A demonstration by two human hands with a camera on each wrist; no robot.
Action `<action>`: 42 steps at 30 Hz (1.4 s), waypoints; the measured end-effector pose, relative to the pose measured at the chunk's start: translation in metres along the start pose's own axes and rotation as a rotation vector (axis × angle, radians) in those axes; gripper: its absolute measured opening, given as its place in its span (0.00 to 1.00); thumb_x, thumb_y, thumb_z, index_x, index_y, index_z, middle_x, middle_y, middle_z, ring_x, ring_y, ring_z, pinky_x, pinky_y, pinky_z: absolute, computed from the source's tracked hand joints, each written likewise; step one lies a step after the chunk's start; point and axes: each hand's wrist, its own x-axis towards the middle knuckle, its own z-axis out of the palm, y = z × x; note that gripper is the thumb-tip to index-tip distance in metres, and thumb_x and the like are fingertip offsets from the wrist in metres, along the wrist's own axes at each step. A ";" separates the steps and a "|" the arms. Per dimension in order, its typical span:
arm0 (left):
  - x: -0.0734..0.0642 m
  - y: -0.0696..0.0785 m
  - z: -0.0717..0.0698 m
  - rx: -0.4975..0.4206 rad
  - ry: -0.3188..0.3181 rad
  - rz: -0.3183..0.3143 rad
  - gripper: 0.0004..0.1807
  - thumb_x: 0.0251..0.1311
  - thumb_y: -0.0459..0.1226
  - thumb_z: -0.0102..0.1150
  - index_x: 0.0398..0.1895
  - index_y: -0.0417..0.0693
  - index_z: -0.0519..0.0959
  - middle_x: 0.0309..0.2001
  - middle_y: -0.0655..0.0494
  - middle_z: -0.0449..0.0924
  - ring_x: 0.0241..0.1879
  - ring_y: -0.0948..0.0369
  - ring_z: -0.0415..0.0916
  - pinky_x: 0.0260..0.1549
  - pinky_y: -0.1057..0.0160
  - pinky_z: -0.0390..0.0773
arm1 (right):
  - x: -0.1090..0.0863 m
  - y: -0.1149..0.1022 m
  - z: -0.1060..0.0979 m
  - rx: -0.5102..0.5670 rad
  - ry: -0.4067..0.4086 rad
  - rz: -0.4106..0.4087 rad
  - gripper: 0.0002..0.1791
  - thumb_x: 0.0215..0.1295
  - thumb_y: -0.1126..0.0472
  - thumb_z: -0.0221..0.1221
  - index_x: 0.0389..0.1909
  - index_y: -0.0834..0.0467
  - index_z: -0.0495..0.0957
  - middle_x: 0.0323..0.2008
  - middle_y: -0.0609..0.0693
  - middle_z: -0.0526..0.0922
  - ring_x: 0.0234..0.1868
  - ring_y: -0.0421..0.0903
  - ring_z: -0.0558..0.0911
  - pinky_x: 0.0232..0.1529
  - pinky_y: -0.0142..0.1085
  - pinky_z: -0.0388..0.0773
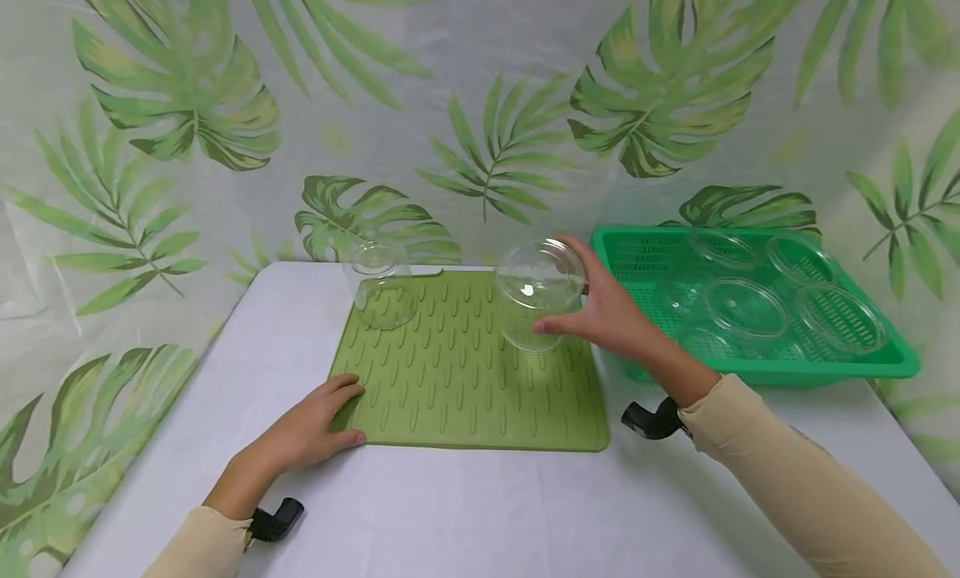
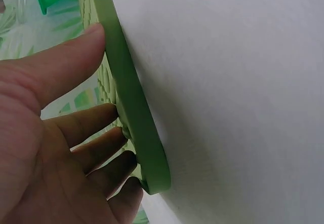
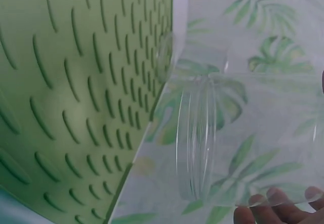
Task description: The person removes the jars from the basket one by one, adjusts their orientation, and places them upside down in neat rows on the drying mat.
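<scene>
My right hand (image 1: pixel 611 311) grips a clear jar (image 1: pixel 525 311) by its side, thumb in front and fingers behind. In the right wrist view the jar's ridged rim (image 3: pixel 197 138) faces the green drying mat (image 1: pixel 457 370), a short way off it. The fingertips (image 3: pixel 276 198) show through the clear wall. A second clear jar (image 1: pixel 384 291) stands upside down at the mat's back left. My left hand (image 1: pixel 307 420) rests at the mat's front left corner, thumb and fingertips touching its edge (image 2: pixel 129 92).
To the right, a green plastic basket (image 1: pixel 750 374) holds several clear jars, mouths up. A white cloth (image 1: pixel 465 511) covers the table. Behind it hangs a leaf-patterned sheet (image 1: pixel 495 28). Black wrist cameras sit on the left cuff (image 1: pixel 276 520) and right cuff (image 1: pixel 651 420).
</scene>
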 end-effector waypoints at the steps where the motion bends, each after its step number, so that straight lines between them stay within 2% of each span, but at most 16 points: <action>1: 0.000 0.000 0.000 -0.002 -0.001 -0.003 0.37 0.58 0.44 0.69 0.67 0.34 0.69 0.70 0.35 0.64 0.70 0.37 0.63 0.65 0.38 0.69 | 0.003 0.000 0.000 -0.007 -0.004 0.012 0.62 0.47 0.52 0.78 0.77 0.39 0.47 0.73 0.56 0.61 0.67 0.59 0.70 0.61 0.60 0.73; 7: 0.001 -0.001 0.002 -0.011 -0.002 -0.007 0.38 0.58 0.44 0.69 0.68 0.34 0.68 0.71 0.35 0.63 0.70 0.36 0.62 0.65 0.38 0.68 | 0.018 0.005 -0.002 -0.009 -0.027 0.090 0.63 0.50 0.49 0.76 0.79 0.40 0.42 0.79 0.56 0.50 0.71 0.64 0.65 0.61 0.61 0.74; 11: 0.000 -0.001 0.002 -0.014 -0.004 -0.020 0.38 0.59 0.43 0.69 0.68 0.34 0.68 0.71 0.35 0.62 0.71 0.36 0.61 0.65 0.38 0.68 | 0.027 0.007 0.001 -0.010 -0.051 0.109 0.63 0.51 0.47 0.75 0.79 0.39 0.41 0.79 0.55 0.48 0.71 0.65 0.66 0.60 0.60 0.75; 19: -0.002 0.000 0.002 -0.023 -0.004 -0.038 0.38 0.58 0.43 0.69 0.68 0.35 0.68 0.72 0.35 0.61 0.71 0.35 0.60 0.65 0.37 0.68 | 0.047 0.006 0.015 0.014 -0.074 0.084 0.63 0.51 0.46 0.75 0.79 0.41 0.40 0.79 0.54 0.51 0.74 0.59 0.63 0.65 0.59 0.71; 25: -0.001 -0.001 0.003 -0.029 -0.008 -0.042 0.38 0.59 0.43 0.68 0.69 0.35 0.67 0.73 0.36 0.61 0.71 0.36 0.60 0.66 0.37 0.67 | 0.060 0.013 0.026 0.051 -0.069 0.123 0.64 0.49 0.44 0.75 0.79 0.37 0.40 0.79 0.52 0.50 0.76 0.60 0.59 0.65 0.61 0.70; 29: -0.001 -0.002 0.003 -0.029 -0.003 -0.034 0.38 0.59 0.42 0.69 0.69 0.35 0.67 0.72 0.36 0.61 0.71 0.36 0.60 0.65 0.37 0.68 | 0.066 0.018 0.034 0.101 -0.072 0.133 0.64 0.49 0.45 0.75 0.79 0.38 0.40 0.79 0.47 0.54 0.78 0.58 0.57 0.68 0.60 0.68; 33: 0.000 -0.003 0.003 -0.030 0.002 -0.025 0.38 0.59 0.42 0.68 0.69 0.35 0.67 0.72 0.36 0.61 0.71 0.36 0.60 0.65 0.37 0.68 | 0.071 0.021 0.043 0.114 -0.084 0.149 0.65 0.50 0.46 0.75 0.80 0.40 0.39 0.79 0.49 0.52 0.79 0.58 0.55 0.71 0.60 0.64; 37: 0.000 -0.003 0.004 -0.036 0.003 -0.027 0.38 0.59 0.42 0.68 0.69 0.35 0.67 0.72 0.36 0.61 0.71 0.36 0.60 0.65 0.37 0.67 | 0.075 0.022 0.053 0.097 -0.088 0.166 0.64 0.51 0.45 0.75 0.80 0.41 0.39 0.80 0.50 0.47 0.78 0.58 0.56 0.70 0.60 0.65; 42: -0.001 -0.004 0.006 -0.042 0.003 -0.032 0.38 0.59 0.42 0.68 0.70 0.35 0.66 0.73 0.36 0.60 0.72 0.36 0.59 0.66 0.37 0.67 | 0.081 0.021 0.063 0.113 -0.078 0.162 0.63 0.51 0.44 0.74 0.80 0.42 0.40 0.79 0.51 0.51 0.76 0.58 0.60 0.70 0.58 0.67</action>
